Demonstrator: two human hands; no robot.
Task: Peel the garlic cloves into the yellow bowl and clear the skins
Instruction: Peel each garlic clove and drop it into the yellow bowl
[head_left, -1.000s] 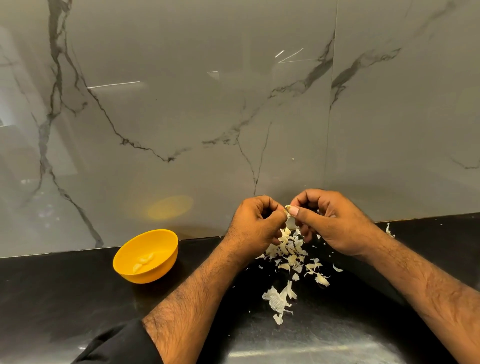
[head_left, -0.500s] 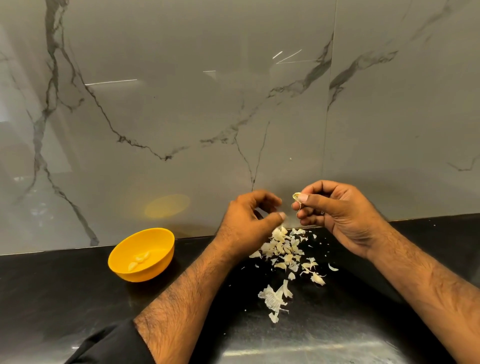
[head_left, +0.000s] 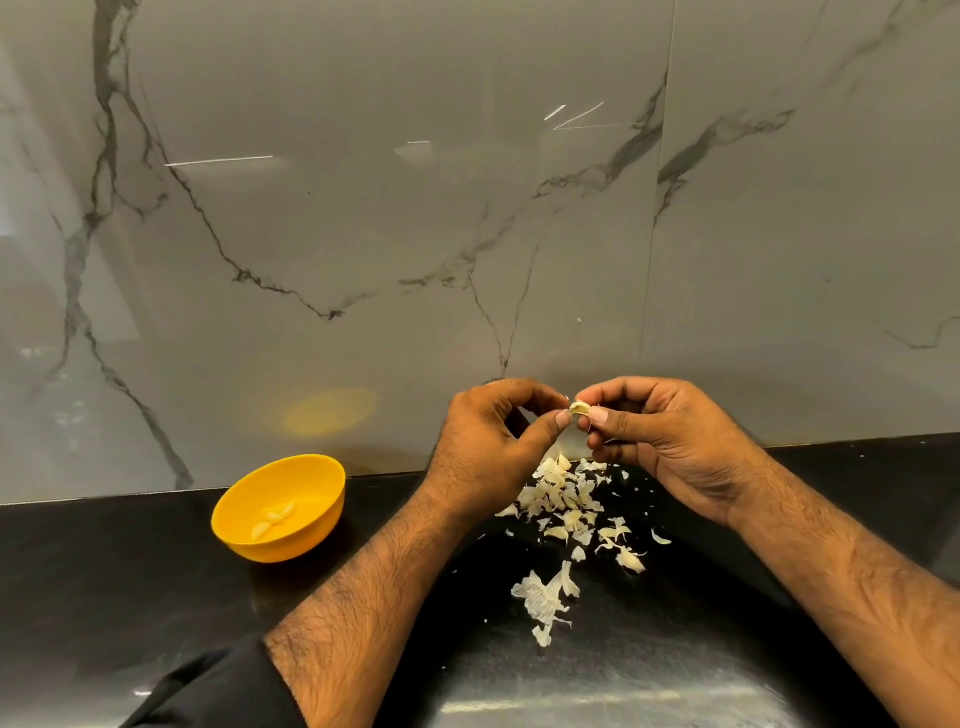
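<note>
A small pale garlic clove (head_left: 578, 408) is pinched between the fingertips of my right hand (head_left: 660, 441), raised above the counter. My left hand (head_left: 493, 447) meets it from the left, thumb and forefinger touching the clove's skin. Directly below both hands lies a heap of papery garlic skins (head_left: 563, 501), with a larger torn skin piece (head_left: 543, 600) closer to me. The yellow bowl (head_left: 244, 540) stands on the counter to the left of my left forearm, with a few peeled cloves (head_left: 272, 519) inside.
The black countertop (head_left: 130, 597) runs the full width of the view. A glossy grey marble wall (head_left: 363, 234) rises straight behind the hands and bowl. Small skin flakes are scattered to the right of the heap. A dark sleeve (head_left: 218, 691) covers my left upper forearm.
Half a second ago my hands were apart with the clove in the right one. My left hand has come back to the clove, fingertips now touching it.
</note>
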